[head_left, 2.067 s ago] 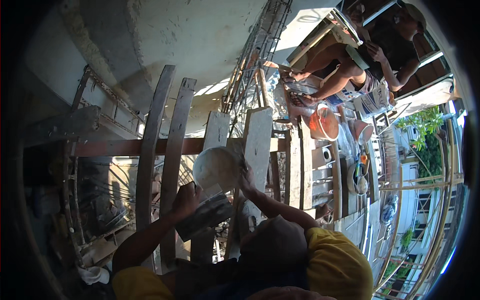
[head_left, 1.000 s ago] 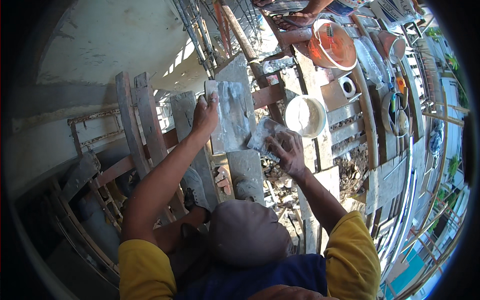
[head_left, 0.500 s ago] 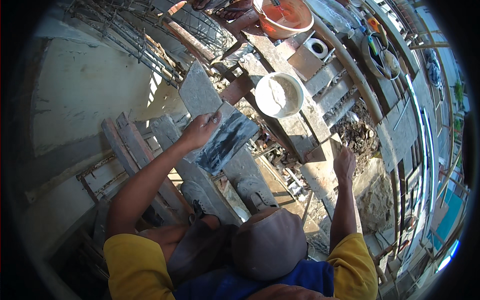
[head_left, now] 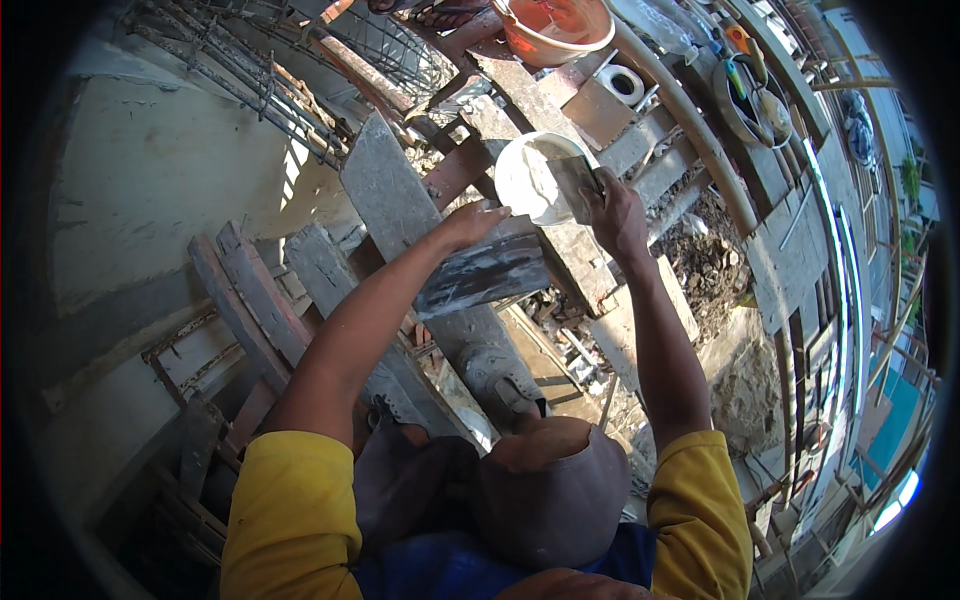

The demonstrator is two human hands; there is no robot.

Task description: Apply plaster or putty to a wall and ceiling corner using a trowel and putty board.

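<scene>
My left hand [head_left: 472,224] is closed on the upper edge of a flat rectangular board [head_left: 485,276], dark and smeared with whitish-grey paste. Its fingertips come close to the rim of a white bucket [head_left: 508,178]. Pale paste [head_left: 543,180] sits inside that bucket, brightly lit by the sun. From the right, my right hand [head_left: 620,218] grips a trowel by its dark handle. The trowel's flat grey blade [head_left: 570,186] is over the bucket's right part, its lower end inside the rim. Whether the blade touches the paste is hard to tell.
Planks [head_left: 585,268] carry the bucket, with gaps and rubble below. An orange basin [head_left: 560,40], a white roll [head_left: 622,84] and a tool-filled container [head_left: 745,100] stand farther off. Steel bars [head_left: 235,75] lie at far left. My shoe [head_left: 490,370] rests on a plank.
My right hand has brought the trowel from the planks at right up and left to the bucket. The left hand and board have moved rightward, nearer the bucket, and the board has turned.
</scene>
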